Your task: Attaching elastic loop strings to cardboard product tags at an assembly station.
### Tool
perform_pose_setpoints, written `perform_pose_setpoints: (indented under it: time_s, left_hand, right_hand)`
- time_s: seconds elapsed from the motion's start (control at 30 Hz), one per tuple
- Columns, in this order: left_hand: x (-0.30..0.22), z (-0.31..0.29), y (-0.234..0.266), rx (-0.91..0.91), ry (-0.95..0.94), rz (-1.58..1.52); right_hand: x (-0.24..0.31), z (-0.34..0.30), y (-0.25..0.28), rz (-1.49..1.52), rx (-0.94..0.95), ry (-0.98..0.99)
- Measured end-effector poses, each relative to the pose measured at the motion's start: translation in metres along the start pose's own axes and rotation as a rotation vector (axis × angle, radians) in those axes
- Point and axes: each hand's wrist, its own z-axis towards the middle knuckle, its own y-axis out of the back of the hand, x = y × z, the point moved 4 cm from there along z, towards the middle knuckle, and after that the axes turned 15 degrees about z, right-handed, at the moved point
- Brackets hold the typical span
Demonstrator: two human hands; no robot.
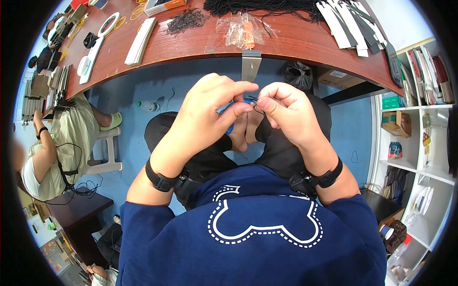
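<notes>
Above my lap, my right hand (292, 113) is closed, with thumb and forefinger pinching a thin black cord (258, 108) that bends into a small loop. Close to the cord's other side is my left hand (210, 110). Its thumb and forefinger are spread apart, the thumb tip near the cord's strands; its other fingers are mostly hidden behind. Just beyond both hands, a metal bracket (251, 66) hangs on the table's front edge. An orange strip (248, 34) among clear plastic bags (233, 31) lies on the table above it.
On the reddish-brown table (191, 46) lie a black cord bundle (267, 5), loose black cords (186, 21), white strips (141, 42) and black-and-white tags (350, 26). A bottle (147, 106) is on the blue floor. Shelves (420, 164) stand right; a seated person (71, 138) works left.
</notes>
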Motion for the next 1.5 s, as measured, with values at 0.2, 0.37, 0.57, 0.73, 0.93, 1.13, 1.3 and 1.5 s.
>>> perform_pose_setpoints:
  time_s: [0.2, 0.37, 0.57, 0.73, 0.93, 1.13, 1.3, 1.5]
  left_hand:
    - [0.004, -0.004, -0.007, -0.032, 0.114, -0.146]
    - [0.012, -0.018, -0.030, -0.008, 0.618, -0.759]
    - [0.014, -0.018, -0.037, -0.093, 0.650, -0.982]
    - [0.016, -0.020, -0.043, -0.104, 0.610, -1.110]
    - [0.008, -0.022, -0.036, 0.034, 0.691, -0.910]
    - [0.011, -0.027, -0.038, 0.104, 0.660, -0.701]
    - [0.005, -0.023, -0.029, -0.097, 0.536, -0.313]
    - [-0.001, -0.020, -0.023, -0.159, 0.408, -0.140]
  right_hand:
    - [-0.003, -0.004, -0.003, -0.045, -0.015, -0.157]
    - [0.005, -0.003, -0.006, -0.126, -0.100, 0.102]
    - [0.009, -0.002, -0.009, -0.207, -0.069, 0.173]
    - [0.009, -0.003, -0.007, -0.400, -0.032, 0.340]
    - [0.009, -0.004, -0.003, -0.134, -0.105, 0.263]
    - [0.005, -0.002, -0.002, -0.116, -0.113, 0.205]
    - [-0.002, -0.004, 0.000, -0.177, -0.105, 0.184]
    - [-0.005, -0.003, -0.002, -0.084, -0.119, 0.094]
